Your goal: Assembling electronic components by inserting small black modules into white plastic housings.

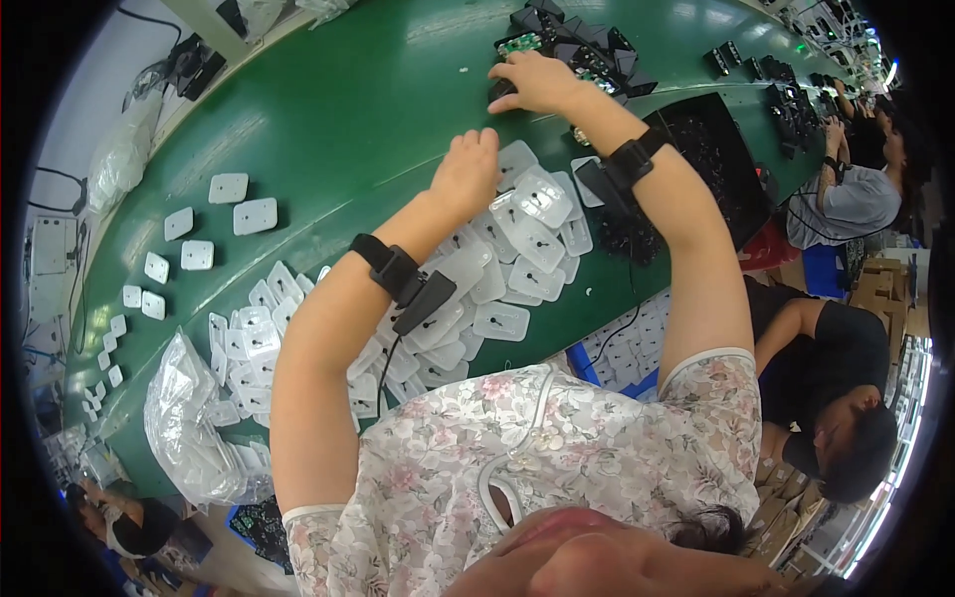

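My left hand [469, 176] is at the upper end of a heap of translucent white plastic covers [537, 244]. Its fingers are bent and pressed together; whatever they hold, if anything, is hidden. Farther out, my right hand [540, 82] curves its thumb and fingers around a small black part [501, 91], beside a pile of black housings [587, 55]. A green circuit board [519, 45] lies just beyond its fingers. Each wrist wears a black strap with a module, the left module [426, 301] trailing a cable.
Separate white covers [256, 216] stand in a line on the green table [348, 99] at left. A clear plastic bag [179, 418] lies at the near left. To the right is a black tray [731, 149] of small dark parts. Other people sit along the right side.
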